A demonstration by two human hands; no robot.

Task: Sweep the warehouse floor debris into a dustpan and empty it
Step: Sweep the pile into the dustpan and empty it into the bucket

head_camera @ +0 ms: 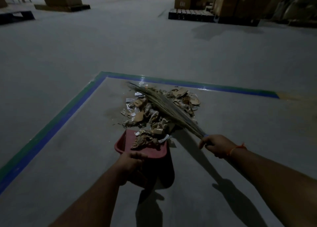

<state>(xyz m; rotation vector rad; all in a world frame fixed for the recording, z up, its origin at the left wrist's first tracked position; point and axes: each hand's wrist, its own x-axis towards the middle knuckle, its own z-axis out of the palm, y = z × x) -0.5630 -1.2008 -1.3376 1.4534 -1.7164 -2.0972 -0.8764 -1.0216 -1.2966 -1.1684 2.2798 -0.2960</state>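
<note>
— Red dustpan [125, 141]: where is it?
— On the floor, left hand [132, 160] grasping it, mouth facing the debris [159, 110] beyond.
— And the broom [164, 106]?
— Right hand [217, 145] clenches it; its length slants across the pile.

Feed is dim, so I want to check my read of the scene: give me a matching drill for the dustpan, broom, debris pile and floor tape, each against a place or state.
Things:
1. dustpan
2. broom
3. debris pile
4. floor tape

Places or states:
A. green and blue, bordering the marked area
B. lying across the pile, gripped by the right hand
C. red, held by the left hand
D. heaped on the floor, partly spilling into the pan

Pairs: 1-C, 2-B, 3-D, 4-A
</note>
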